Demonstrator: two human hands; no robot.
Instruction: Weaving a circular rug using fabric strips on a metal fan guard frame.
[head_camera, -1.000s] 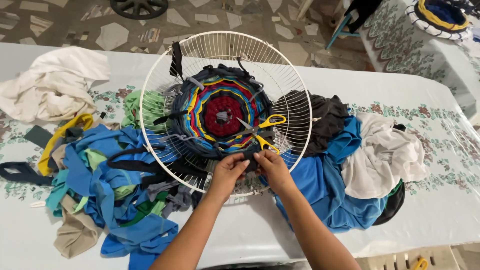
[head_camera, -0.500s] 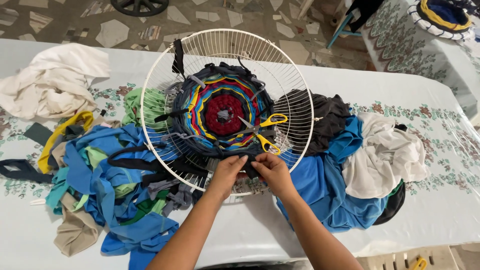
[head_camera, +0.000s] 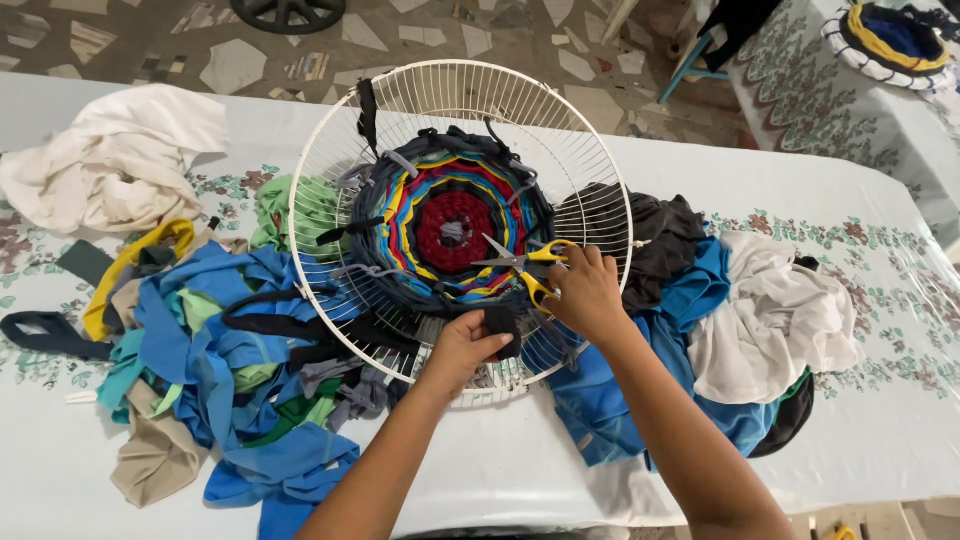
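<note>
A white wire fan guard (head_camera: 330, 150) lies on the table with a round rug of woven cloth strips (head_camera: 455, 235) inside it, red at the centre, then yellow, blue and dark rings. My left hand (head_camera: 462, 345) pinches a dark cloth strip (head_camera: 502, 325) at the rug's near edge. My right hand (head_camera: 585, 290) rests on the yellow-handled scissors (head_camera: 525, 262), which lie on the rug with blades pointing left; whether its fingers grip them is unclear.
Heaps of cloth scraps surround the guard: blue and green ones (head_camera: 220, 350) at left, a cream cloth (head_camera: 120, 160) at far left, black, blue and white ones (head_camera: 750, 320) at right. A second table (head_camera: 850, 120) with another woven round stands at top right.
My right hand left the strip end and moved up right to the scissors. My left hand stays pinching the dark strip at the rug's near edge.
</note>
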